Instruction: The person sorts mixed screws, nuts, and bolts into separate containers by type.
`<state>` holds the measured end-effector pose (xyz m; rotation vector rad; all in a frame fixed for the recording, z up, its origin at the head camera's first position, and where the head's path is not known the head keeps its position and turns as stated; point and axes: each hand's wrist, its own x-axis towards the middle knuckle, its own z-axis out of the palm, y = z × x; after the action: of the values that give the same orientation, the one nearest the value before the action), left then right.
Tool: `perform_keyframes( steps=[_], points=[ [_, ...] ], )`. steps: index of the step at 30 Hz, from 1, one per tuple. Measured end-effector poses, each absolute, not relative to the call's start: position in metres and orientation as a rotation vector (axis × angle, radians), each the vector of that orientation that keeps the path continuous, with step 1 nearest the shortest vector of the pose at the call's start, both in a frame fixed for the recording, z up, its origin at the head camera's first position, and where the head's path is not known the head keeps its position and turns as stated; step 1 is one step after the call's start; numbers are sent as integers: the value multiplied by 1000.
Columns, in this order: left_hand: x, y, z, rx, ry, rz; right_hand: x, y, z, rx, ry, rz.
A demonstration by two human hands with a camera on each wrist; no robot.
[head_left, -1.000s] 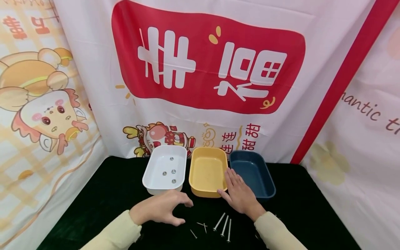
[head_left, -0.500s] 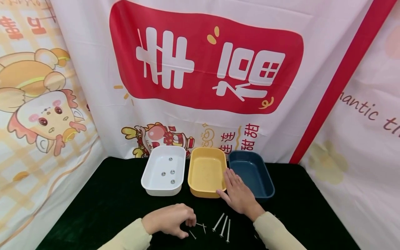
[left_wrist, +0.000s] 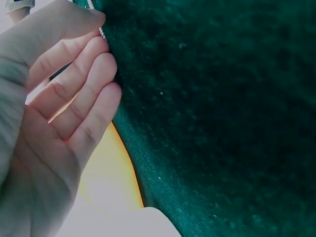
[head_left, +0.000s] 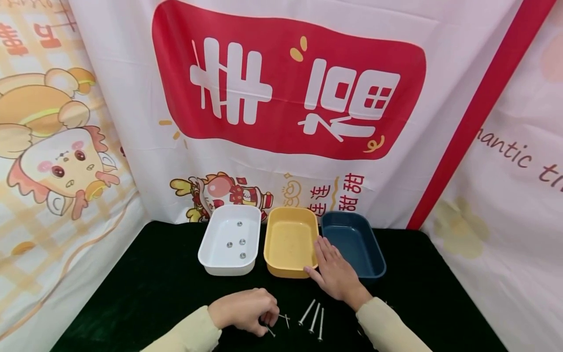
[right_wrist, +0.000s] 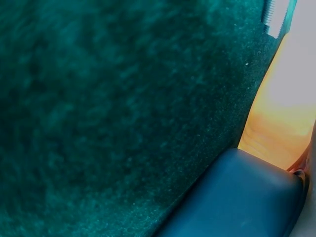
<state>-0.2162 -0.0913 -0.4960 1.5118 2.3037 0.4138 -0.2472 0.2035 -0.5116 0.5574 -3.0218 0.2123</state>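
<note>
My left hand [head_left: 248, 310] is low over the dark green cloth, thumb and forefinger pinching a small screw [head_left: 270, 332]. In the left wrist view the threaded shank of the screw [left_wrist: 102, 33] shows at the thumb tip. Two more small screws [head_left: 288, 321] lie crossed just right of those fingers. My right hand [head_left: 337, 274] rests with straight fingers at the adjoining rims of the yellow box [head_left: 291, 274] and the blue box [head_left: 371, 244]. Three long bolts [head_left: 314, 319] lie side by side between the hands.
Left of the yellow box stands a white box [head_left: 228, 269] holding several small metal nuts [head_left: 242, 242]. All three boxes are in a row at the back of the cloth [head_left: 145, 274], against a printed fabric backdrop [head_left: 290, 98].
My left hand has come down and to the right from near the white box, and its spread fingers have drawn together on a small screw. The right hand keeps its place.
</note>
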Motion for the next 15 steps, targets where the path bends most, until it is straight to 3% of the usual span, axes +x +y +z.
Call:
perform_keyframes(
  steps=[15],
  points=[
    [-216, -84, -497, 1441, 2272, 373, -247, 204, -510, 562, -3021, 207]
  ],
)
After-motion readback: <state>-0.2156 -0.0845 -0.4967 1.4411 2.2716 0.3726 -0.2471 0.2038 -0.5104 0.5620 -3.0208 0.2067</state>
